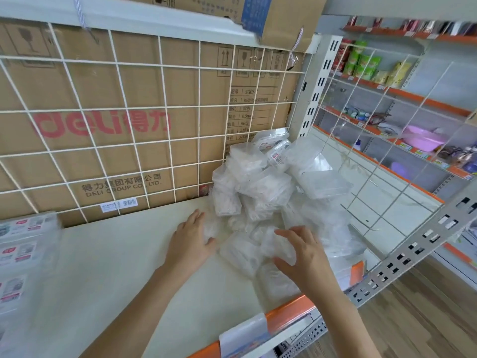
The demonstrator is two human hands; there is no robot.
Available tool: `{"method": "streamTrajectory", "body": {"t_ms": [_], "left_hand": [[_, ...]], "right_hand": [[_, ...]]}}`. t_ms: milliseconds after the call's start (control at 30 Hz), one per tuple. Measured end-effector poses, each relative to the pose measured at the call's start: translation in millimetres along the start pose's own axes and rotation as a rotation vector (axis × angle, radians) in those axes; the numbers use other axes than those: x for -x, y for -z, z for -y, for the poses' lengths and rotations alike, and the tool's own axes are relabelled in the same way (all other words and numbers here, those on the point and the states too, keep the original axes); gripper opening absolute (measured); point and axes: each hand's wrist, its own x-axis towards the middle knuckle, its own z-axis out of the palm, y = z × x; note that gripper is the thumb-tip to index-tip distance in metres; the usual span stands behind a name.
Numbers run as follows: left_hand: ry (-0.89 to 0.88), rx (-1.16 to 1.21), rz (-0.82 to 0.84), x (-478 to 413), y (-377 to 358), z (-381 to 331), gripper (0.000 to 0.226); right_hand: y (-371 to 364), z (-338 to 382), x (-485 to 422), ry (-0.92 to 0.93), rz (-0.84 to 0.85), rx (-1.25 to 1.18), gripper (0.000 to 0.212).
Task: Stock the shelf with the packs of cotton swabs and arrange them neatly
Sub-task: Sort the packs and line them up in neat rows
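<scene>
The cream-white flat shelf with orange front edge [108,267] is carrying the clear plastic packs of cotton swabs [258,187], lying heaped loosely at its right end; neat arranging is looking barely begun. The left grip [192,241] is resting released, fingers straight, at the heap's near edge. The right grip [302,257] is arching over one pack; blur is hiding whether it is grasping.
</scene>
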Motion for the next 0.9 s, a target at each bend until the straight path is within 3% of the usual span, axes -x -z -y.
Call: {"method": "streamTrajectory", "body": {"t_ms": [67,133,200,267,333,400,467,533,600,667,733,800,900], "left_hand": [[0.032,0.067,-0.010,8.3,5.9,7.8,0.061],[0.109,0.285,-0.038,16.7,17.8,11.7,0.055],[0.254,0.615,-0.067,25.9,34.6,14.4,0.049],[0.379,1.029,0.003,37.1,51.6,19.2,0.040],[0.403,1.395,0.063,49.8,65.8,28.3,0.042],[0.405,1.581,0.078,61.8,79.2,38.5,0.052],[0.402,1.681,0.095,73.6,92.1,44.4,0.062],[0.406,1.761,0.118,86.7,102.7,50.1,0.065],[0.407,1.814,0.144,99.4,110.6,56.5,0.066],[0.360,1.841,0.178,111.5,118.4,66.1,0.091],[0.311,1.843,0.198,122.9,127.2,76.5,0.102],[0.310,1.837,0.200,131.7,135.0,85.1,0.091],[0.364,1.802,0.136,142.7,143.9,98.5,0.062]], "right_hand": [[3.9,5.7,-1.4,-0.018,-0.008,-0.085,0.055],[11.3,15.6,-5.1,-0.084,-0.005,-0.209,0.046],[16.9,28.7,-9.3,-0.178,0.018,-0.364,0.038],[18.5,42.8,-13.3,-0.289,0.066,-0.583,0.035],[17.3,58.5,-16.5,-0.334,0.100,-0.809,0.039],[14.6,77.9,-19.8,-0.399,0.128,-1.036,0.025],[10.2,98.4,-20.4,-0.542,0.168,-1.222,0.012],[3.2,115.2,-19.4,-0.702,0.232,-1.366,0.017],[-3.9,129.6,-17.4,-0.810,0.287,-1.489,0.034],[-7.2,145.5,-13.6,-0.847,0.330,-1.600,0.052],[-9.1,160.9,-9.9,-0.839,0.364,-1.660,0.068],[-10.5,174.9,-5.2,-0.813,0.377,-1.673,0.081],[-12.8,196.8,3.3,-0.837,0.301,-1.661,0.046]]}}
